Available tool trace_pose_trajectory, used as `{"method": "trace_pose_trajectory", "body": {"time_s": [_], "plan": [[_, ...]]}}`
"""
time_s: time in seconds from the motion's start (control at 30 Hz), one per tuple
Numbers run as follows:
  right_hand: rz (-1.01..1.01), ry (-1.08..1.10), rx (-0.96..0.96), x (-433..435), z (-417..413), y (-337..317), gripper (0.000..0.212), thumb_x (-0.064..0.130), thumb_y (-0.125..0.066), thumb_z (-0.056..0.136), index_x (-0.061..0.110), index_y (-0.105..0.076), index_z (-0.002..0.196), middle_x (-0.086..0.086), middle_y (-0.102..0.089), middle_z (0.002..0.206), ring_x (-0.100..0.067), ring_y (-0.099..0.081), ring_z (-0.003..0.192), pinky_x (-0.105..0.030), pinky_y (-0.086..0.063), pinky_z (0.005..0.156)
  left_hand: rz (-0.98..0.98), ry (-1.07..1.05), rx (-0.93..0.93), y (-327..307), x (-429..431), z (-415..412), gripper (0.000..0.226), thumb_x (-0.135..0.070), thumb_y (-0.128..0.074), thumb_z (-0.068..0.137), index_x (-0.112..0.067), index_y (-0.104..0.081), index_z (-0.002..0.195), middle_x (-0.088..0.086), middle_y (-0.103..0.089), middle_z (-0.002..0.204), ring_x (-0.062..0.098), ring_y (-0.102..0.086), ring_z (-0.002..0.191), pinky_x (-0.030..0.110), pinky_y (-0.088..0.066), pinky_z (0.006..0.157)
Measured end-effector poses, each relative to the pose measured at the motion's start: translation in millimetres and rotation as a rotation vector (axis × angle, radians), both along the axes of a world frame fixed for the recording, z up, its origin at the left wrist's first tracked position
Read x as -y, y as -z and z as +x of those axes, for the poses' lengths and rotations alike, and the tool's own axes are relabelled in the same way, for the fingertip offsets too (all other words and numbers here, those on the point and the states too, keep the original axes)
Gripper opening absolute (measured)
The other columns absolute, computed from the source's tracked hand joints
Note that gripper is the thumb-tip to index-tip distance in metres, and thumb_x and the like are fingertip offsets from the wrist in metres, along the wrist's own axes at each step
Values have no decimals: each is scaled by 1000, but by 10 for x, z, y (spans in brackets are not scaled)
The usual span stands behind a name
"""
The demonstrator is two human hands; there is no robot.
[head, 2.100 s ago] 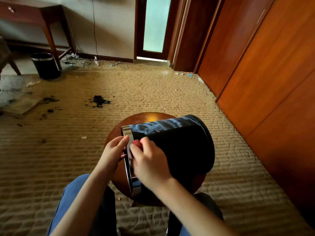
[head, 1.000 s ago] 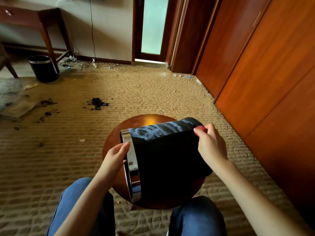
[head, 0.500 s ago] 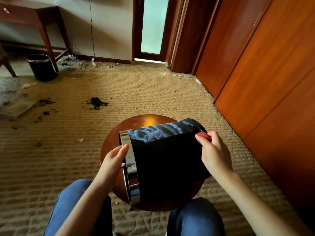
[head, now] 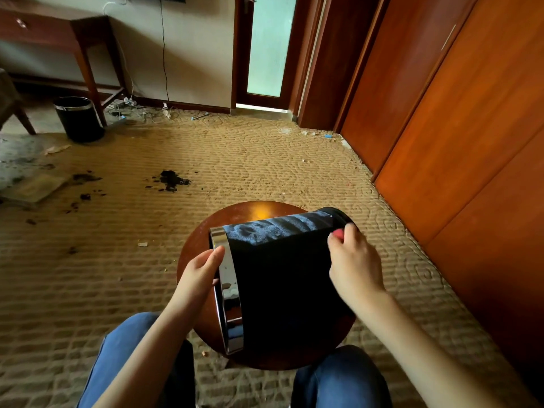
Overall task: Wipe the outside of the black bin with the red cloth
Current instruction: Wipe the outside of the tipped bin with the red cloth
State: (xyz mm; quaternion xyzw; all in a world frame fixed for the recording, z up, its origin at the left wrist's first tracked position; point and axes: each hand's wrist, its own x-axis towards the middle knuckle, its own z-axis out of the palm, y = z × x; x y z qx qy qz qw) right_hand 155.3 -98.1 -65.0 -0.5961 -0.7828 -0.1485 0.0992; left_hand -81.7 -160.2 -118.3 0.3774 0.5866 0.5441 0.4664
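The black bin [head: 279,278] lies on its side on a round wooden stool [head: 250,212], its chrome-rimmed mouth facing left and its base to the right. My left hand [head: 203,269] grips the chrome rim. My right hand [head: 351,265] presses the red cloth [head: 338,233] against the bin's side near the base end; only a small corner of the cloth shows past my fingertips.
A second black bin [head: 78,119] stands by a wooden desk [head: 59,36] at the far left. Dark debris [head: 170,179] and scraps lie on the tan carpet. Wooden wardrobe doors [head: 456,113] run along the right. My knees flank the stool.
My right hand swept the cloth from the rim end along the bin's side to the base end, then slid slightly down there. My left hand kept hold of the rim.
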Motion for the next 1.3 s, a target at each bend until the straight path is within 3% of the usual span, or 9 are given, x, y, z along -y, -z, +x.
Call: {"method": "trace_pose_trajectory", "body": {"time_s": [0.17,0.27,0.47,0.67,0.8,0.97,1.13,1.2,1.3], "plan": [[-82,19,-143,-52,183,8,32,-7,-60,75,7,-68,103,-15,-51,101,-38,-56,80,-40,-46,63,-4,-18,28,52,57,87,31,-34,-43,101,-14,-67,98,6,-71,92,19,-65,91,34,-45,78],[-74,56,-66,-410,160,-70,33,-1,-49,84,10,-60,114,-13,-43,117,-35,-49,102,-36,-41,79,-1,-9,14,78,137,125,32,-33,-42,100,-14,-68,99,8,-73,94,19,-67,91,32,-47,78],[-130,103,92,-656,-142,-165,33,4,-48,88,8,-52,121,-12,-37,123,-30,-45,111,-35,-41,86,-16,-16,-3,-29,52,55,32,-31,-43,100,-12,-68,98,1,-72,86,14,-66,84,26,-45,70],[57,14,20,-23,-312,92,26,-6,-72,52,0,-67,77,-16,-54,77,-31,-54,56,-32,-44,43,-64,-19,72,-29,-124,-59,34,-36,-41,100,-15,-66,110,11,-69,114,27,-60,112,37,-43,85],[10,-69,-91,26,-144,127,34,-11,-70,52,1,-68,84,-17,-54,82,-36,-57,59,-35,-46,44,-43,-25,109,-14,-71,10,31,-34,-41,100,-19,-68,105,7,-72,106,27,-63,106,39,-43,86],[-122,102,-56,-450,22,-82,29,2,-50,85,9,-59,111,-12,-42,116,-34,-51,100,-38,-43,77,6,-9,97,35,228,176,29,-28,-42,99,-13,-66,106,9,-73,98,22,-69,92,30,-51,78],[-164,127,-26,-551,-118,-173,25,3,-49,87,9,-58,109,-11,-37,123,-32,-45,109,-38,-41,83,10,5,56,-3,154,101,29,-30,-43,99,-15,-68,100,-2,-74,85,11,-67,83,32,-45,78],[-79,95,-4,-440,-204,-102,24,2,-56,81,5,-58,105,-13,-42,119,-33,-49,103,-39,-44,79,0,10,62,-26,53,32,29,-36,-47,98,-17,-69,100,-2,-74,90,13,-66,89,34,-43,81],[-44,22,-24,-192,-307,10,32,-8,-74,47,-2,-64,77,-19,-54,87,-37,-57,66,-36,-48,49,-27,-3,101,-39,-70,-28,32,-45,-51,93,-20,-70,100,2,-74,99,21,-64,100,39,-41,87]]}}
